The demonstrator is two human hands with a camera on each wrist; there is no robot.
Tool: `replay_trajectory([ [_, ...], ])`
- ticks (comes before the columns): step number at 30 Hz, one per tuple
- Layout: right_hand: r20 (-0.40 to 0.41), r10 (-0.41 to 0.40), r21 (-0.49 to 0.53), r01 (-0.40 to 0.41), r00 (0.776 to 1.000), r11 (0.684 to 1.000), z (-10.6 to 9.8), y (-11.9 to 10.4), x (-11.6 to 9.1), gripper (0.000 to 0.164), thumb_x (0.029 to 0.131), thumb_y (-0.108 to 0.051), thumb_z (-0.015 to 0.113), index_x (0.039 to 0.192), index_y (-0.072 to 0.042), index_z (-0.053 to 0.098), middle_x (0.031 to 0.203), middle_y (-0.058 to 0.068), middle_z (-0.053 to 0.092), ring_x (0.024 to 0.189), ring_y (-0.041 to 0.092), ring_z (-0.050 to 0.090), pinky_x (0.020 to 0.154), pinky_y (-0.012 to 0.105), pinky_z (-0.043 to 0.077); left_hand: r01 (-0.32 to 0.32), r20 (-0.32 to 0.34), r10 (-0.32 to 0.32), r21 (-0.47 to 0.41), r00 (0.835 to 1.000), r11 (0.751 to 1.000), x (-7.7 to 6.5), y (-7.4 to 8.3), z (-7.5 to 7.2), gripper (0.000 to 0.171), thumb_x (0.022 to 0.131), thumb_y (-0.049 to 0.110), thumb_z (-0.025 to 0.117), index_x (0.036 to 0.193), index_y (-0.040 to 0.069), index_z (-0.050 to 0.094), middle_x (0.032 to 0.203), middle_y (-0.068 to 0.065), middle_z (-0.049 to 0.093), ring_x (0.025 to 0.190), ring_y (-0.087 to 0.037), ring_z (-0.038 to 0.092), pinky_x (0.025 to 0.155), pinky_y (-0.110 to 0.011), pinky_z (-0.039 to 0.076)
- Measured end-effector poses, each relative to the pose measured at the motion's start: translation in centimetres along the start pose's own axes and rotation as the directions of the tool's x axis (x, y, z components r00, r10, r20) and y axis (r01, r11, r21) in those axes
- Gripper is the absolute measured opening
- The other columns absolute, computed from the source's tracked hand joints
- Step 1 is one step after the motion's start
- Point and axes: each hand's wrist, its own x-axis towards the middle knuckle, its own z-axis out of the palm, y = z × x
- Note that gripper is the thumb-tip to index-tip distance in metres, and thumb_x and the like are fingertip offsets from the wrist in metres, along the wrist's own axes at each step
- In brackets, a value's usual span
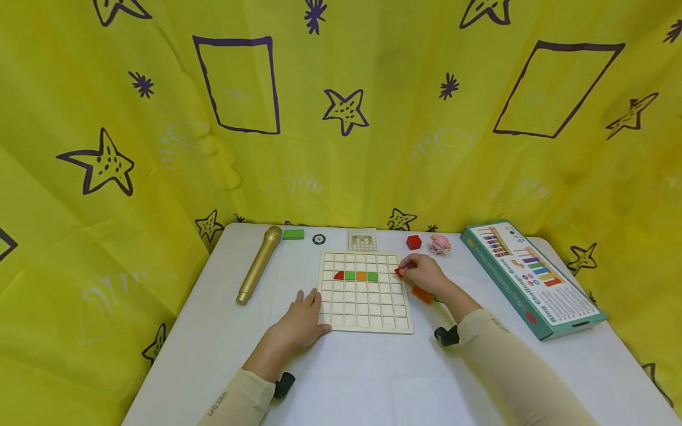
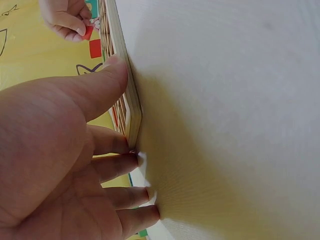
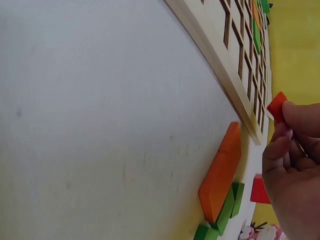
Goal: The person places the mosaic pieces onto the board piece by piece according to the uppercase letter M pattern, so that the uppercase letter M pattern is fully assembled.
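A pale wooden grid board point(image 1: 367, 299) lies mid-table, with a red quarter-round piece point(image 1: 338, 276), two green squares and an orange square point(image 1: 361, 276) set in one row of its cells. My left hand point(image 1: 300, 321) rests at the board's left edge; in the left wrist view the thumb lies along the rim and the straight fingers reach the tabletop. Between thumb and fingers my right hand point(image 1: 423, 273) pinches a small red piece point(image 3: 278, 107) over the board's right edge. Beneath the right wrist lie an orange block point(image 3: 220, 175) and several green pieces point(image 3: 226, 210).
Behind the board are a small grid card point(image 1: 362, 239), a green block point(image 1: 293, 235), a round black-rimmed token point(image 1: 318, 239), a red cube point(image 1: 414, 242) and a pink figurine point(image 1: 439, 244). A gold microphone point(image 1: 259, 265) lies left; a green game box point(image 1: 533, 278) lies right.
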Motion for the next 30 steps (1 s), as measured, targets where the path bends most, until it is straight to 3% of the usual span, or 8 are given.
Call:
replay_trajectory([
  [6, -0.002, -0.025, -0.002, 0.025, 1.0, 1.0, 1.0, -0.4, 0.4, 0.011, 0.096, -0.009, 0.067, 0.103, 0.0, 0.065, 0.094, 0.011, 0.065, 0.087, 0.025, 0.058, 0.077, 0.03, 0.052, -0.002, -0.005, 0.002, -0.001, 1.0, 1.0, -0.1, 0.0, 0.0, 0.083, 0.095, 0.037, 0.069, 0.151, -0.011, 0.032, 0.16, -0.024, 0.028, 0.147, -0.05, 0.019, 0.115, -0.057, 0.029],
  [15, 0.014, 0.022, 0.138, -0.024, 1.0, 0.99, 2.4, -1.4, 0.5, 0.009, 0.095, -0.005, 0.067, 0.097, 0.002, 0.062, 0.087, 0.013, 0.065, 0.069, 0.018, 0.063, 0.066, 0.025, 0.056, 0.004, 0.001, -0.004, 0.001, 1.0, 1.0, 0.1, -0.1, 0.0, 0.084, 0.095, 0.038, 0.069, 0.152, -0.01, 0.031, 0.161, -0.024, 0.027, 0.147, -0.05, 0.018, 0.115, -0.057, 0.029],
  [23, -0.033, 0.041, 0.014, -0.041, 0.999, 0.999, 3.2, -2.2, 0.3, 0.009, 0.095, -0.012, 0.069, 0.096, -0.003, 0.066, 0.086, 0.009, 0.064, 0.076, 0.021, 0.057, 0.064, 0.025, 0.049, 0.001, -0.003, -0.001, 0.014, 1.0, 1.0, 0.2, -0.1, 0.2, 0.083, 0.095, 0.039, 0.068, 0.152, -0.01, 0.032, 0.16, -0.024, 0.028, 0.147, -0.05, 0.019, 0.115, -0.057, 0.029],
  [30, -0.068, 0.091, -0.016, -0.092, 0.994, 0.996, 3.4, -2.4, 0.2, 0.012, 0.093, -0.014, 0.071, 0.088, -0.004, 0.068, 0.082, 0.008, 0.063, 0.071, 0.02, 0.053, 0.055, 0.025, 0.044, 0.003, -0.006, -0.003, 0.018, 1.0, 1.0, 0.1, -0.1, 0.2, 0.083, 0.096, 0.039, 0.068, 0.152, -0.01, 0.032, 0.16, -0.024, 0.028, 0.147, -0.049, 0.02, 0.115, -0.056, 0.03],
])
